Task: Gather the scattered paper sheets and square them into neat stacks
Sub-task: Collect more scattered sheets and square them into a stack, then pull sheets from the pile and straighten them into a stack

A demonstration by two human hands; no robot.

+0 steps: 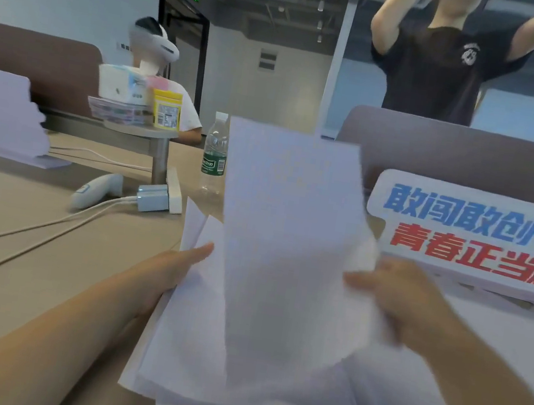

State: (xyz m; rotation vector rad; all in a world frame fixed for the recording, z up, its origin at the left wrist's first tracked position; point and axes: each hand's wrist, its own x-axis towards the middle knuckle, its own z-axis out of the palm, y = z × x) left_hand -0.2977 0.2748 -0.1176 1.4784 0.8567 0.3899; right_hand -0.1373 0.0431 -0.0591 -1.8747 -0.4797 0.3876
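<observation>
Paper sheets (285,257) sit fanned and uneven at the worktop's (43,255) near edge, the front ones tilted up. Left hand (180,265) clamps the left edge and right hand (397,298), blurred, has its fingers pinching the right edge. Sign (462,231) behind reads "敢闯敢创 青春正当燃"; the water bottle (214,153) has a green label, unreadable.

Both grips hold a loose bundle of white paper sheets (287,240) over the beige bench (23,270). The left grip (176,268) holds the left edge, its thumb lying on top. The right grip (397,298), blurred, pinches the right edge. The top sheets rise upright, and the lower ones fan out unevenly toward the near edge of the bench. Behind the paper stands a clear water bottle (214,156) with a green label. On the right stands a white sign (468,236) with blue and red Chinese characters. On the left lie a white controller (97,191), a charger (153,198) and white cables (47,228).
</observation>
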